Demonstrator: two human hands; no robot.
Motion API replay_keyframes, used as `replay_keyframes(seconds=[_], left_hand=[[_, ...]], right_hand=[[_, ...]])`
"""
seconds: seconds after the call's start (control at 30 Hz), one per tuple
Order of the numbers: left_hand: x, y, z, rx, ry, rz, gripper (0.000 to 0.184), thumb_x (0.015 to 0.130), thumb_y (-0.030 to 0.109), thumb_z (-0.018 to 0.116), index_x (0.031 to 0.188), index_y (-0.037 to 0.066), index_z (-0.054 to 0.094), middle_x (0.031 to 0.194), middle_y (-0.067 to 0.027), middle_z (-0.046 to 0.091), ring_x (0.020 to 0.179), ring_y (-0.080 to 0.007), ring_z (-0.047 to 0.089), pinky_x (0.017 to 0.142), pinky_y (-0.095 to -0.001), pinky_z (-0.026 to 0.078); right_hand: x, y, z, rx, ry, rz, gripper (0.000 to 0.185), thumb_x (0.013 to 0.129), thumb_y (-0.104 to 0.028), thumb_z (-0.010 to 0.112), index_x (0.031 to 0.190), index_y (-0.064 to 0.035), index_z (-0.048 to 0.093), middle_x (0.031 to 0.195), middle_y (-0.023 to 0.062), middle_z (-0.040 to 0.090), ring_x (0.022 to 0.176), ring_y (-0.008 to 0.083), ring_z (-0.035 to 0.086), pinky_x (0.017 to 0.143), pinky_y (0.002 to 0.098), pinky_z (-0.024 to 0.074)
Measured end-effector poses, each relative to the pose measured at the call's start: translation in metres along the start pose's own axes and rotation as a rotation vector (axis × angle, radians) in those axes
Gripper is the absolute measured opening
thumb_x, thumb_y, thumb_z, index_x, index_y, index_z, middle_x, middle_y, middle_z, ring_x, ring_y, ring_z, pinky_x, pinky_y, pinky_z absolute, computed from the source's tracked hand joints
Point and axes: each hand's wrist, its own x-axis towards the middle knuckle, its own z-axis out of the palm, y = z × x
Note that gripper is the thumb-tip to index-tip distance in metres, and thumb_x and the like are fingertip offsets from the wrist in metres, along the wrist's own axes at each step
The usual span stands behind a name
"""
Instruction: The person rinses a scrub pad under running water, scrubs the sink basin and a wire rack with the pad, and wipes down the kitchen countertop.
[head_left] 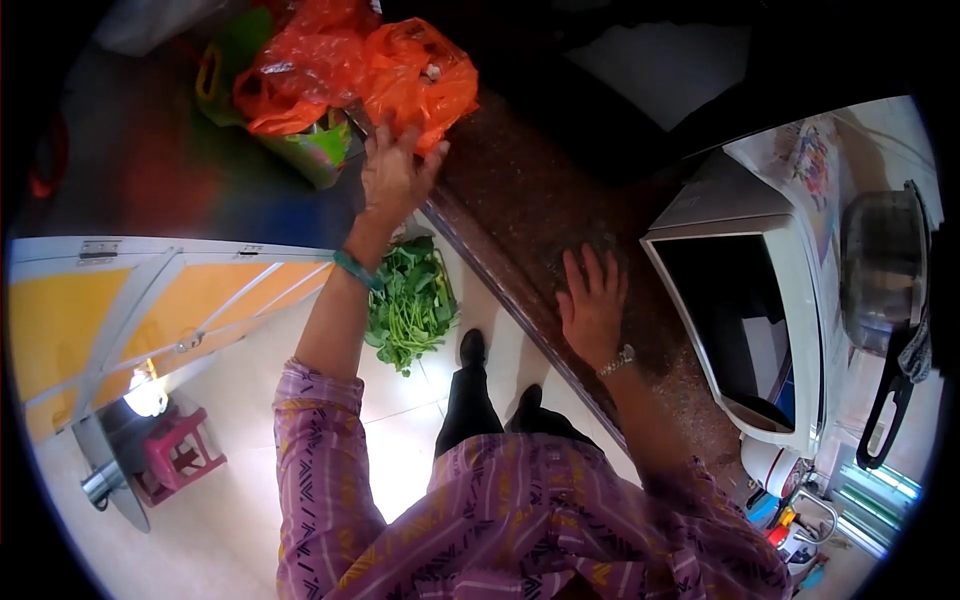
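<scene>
My left hand [393,178] reaches forward, its fingers apart and their tips at the lower edge of an orange plastic bag [420,80]. Something small and pale shows inside that bag. Beside it, to the left, lie a red plastic bag [305,65] and a bright green packet [318,150]. My right hand [595,308] rests with spread fingers on or just over the dark brown stone counter [510,190], holding nothing. A green bangle is on my left wrist and a watch on my right.
A white microwave-like appliance [735,225] stands on the counter at right, with a pot [880,270] beyond it. Leafy green vegetables [410,300] lie on the floor below. Orange-yellow cabinet doors [230,305] and a pink stool [180,455] are at left.
</scene>
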Motion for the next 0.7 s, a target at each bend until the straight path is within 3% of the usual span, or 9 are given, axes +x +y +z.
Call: replay_keyframes(seconds=[0.03,0.07,0.13,0.23,0.37,0.43,0.47,0.57,0.7], left_hand=[[0.007,0.001,-0.002,0.105,-0.021,-0.041,0.057,0.08,0.049,0.061,0.121,0.01,0.052,0.133,-0.0211,0.039,0.116,-0.0424,0.041,0.091,-0.0464,0.042],[0.015,-0.003,-0.001,0.113,-0.01,-0.041,0.057,0.08,0.049,0.061,0.121,0.01,0.052,0.133,-0.0211,0.039,0.116,-0.0424,0.041,0.091,-0.0464,0.042],[0.034,-0.013,-0.001,0.331,0.163,-0.072,0.077,0.08,0.062,0.052,0.13,0.004,0.042,0.132,-0.0239,0.04,0.116,-0.0445,0.041,0.09,-0.051,0.041],[0.054,-0.028,-0.02,0.285,0.071,-0.282,0.084,0.077,0.066,0.052,0.13,0.001,0.041,0.129,-0.0242,0.043,0.116,-0.0443,0.042,0.088,-0.0526,0.042],[0.044,-0.022,-0.041,0.158,0.085,-0.267,0.087,0.074,0.064,0.059,0.126,-0.003,0.043,0.126,-0.0259,0.044,0.114,-0.0429,0.043,0.094,-0.0462,0.039],[0.037,-0.005,-0.052,0.035,0.048,-0.274,0.064,0.078,0.049,0.063,0.118,0.0,0.052,0.119,-0.0233,0.05,0.112,-0.0388,0.046,0.089,-0.0424,0.042],[0.041,-0.009,-0.053,0.039,0.054,-0.27,0.064,0.078,0.049,0.063,0.118,0.0,0.052,0.119,-0.0233,0.05,0.112,-0.0388,0.046,0.089,-0.0424,0.042],[0.055,-0.017,-0.061,0.256,0.442,0.068,0.024,0.081,0.019,0.057,0.101,0.007,0.061,0.1,-0.0152,0.058,0.094,-0.0342,0.054,0.076,-0.0414,0.045],[0.106,-0.078,-0.051,0.465,0.363,0.326,0.019,0.085,0.021,0.053,0.099,0.011,0.062,0.085,-0.0147,0.058,0.081,-0.0352,0.056,0.071,-0.0435,0.048]], right_hand=[[0.003,0.005,0.005,0.006,0.046,-0.021,0.048,0.086,-0.021,0.055,0.131,-0.0099,0.044,0.137,0.0149,0.038,0.124,0.0438,0.03,0.096,0.0643,0.0273],[0.012,0.012,0.013,0.011,0.055,-0.03,0.048,0.086,-0.021,0.055,0.131,-0.0099,0.044,0.137,0.0149,0.038,0.124,0.0438,0.03,0.096,0.0643,0.0273],[0.038,0.023,0.026,-0.046,0.198,0.07,0.047,0.086,-0.02,0.055,0.13,-0.0084,0.045,0.137,0.0145,0.038,0.124,0.0435,0.032,0.095,0.0624,0.0294],[0.062,0.031,0.028,0.03,0.18,0.149,0.046,0.087,-0.021,0.052,0.131,-0.0087,0.044,0.137,0.0141,0.038,0.123,0.0434,0.032,0.094,0.0606,0.0307],[0.051,0.052,0.066,-0.092,0.189,0.107,0.046,0.089,-0.022,0.05,0.132,-0.0087,0.042,0.138,0.0138,0.036,0.124,0.0434,0.032,0.094,0.0606,0.031],[0.053,0.05,0.066,-0.111,0.188,0.126,0.046,0.089,-0.023,0.048,0.133,-0.0089,0.041,0.139,0.0136,0.035,0.124,0.0436,0.031,0.094,0.0608,0.0311],[0.053,0.049,0.067,-0.116,0.191,0.132,0.046,0.089,-0.023,0.048,0.133,-0.009,0.041,0.139,0.0135,0.035,0.125,0.0437,0.031,0.093,0.0609,0.0311],[0.057,0.045,0.053,-0.059,0.164,0.112,0.046,0.089,-0.023,0.048,0.133,-0.0092,0.042,0.138,0.0141,0.036,0.124,0.0437,0.032,0.093,0.0613,0.0308],[0.054,0.048,0.059,-0.082,0.157,0.141,0.047,0.088,-0.026,0.05,0.13,-0.0084,0.045,0.135,0.0153,0.04,0.122,0.0444,0.035,0.092,0.0607,0.0323]])
